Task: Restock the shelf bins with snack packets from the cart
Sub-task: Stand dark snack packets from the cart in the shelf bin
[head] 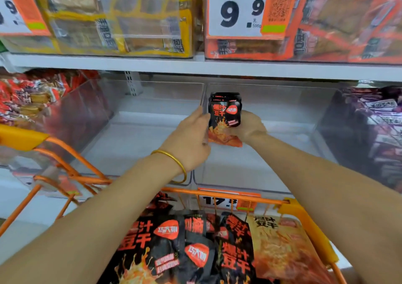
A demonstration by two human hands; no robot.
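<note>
A small stack of black-and-orange snack packets (pixel 225 115) is held upright between both hands, above the front of a clear shelf bin (pixel 272 164). My left hand (pixel 191 135) grips the stack's left edge; a gold bangle circles that wrist. My right hand (pixel 250 128) curls round the stack's right side and bottom. The bin beneath the packets holds nothing that I can see. Below, the orange cart (pixel 239 196) carries several more black-and-orange snack packets (pixel 195 246).
A second clear bin (pixel 134 144) sits to the left of the first. Bins at far left (pixel 32 101) and far right (pixel 374 122) are full of red and purple packets. The upper shelf (pixel 195 66) holds filled bins and price tags (pixel 239 9).
</note>
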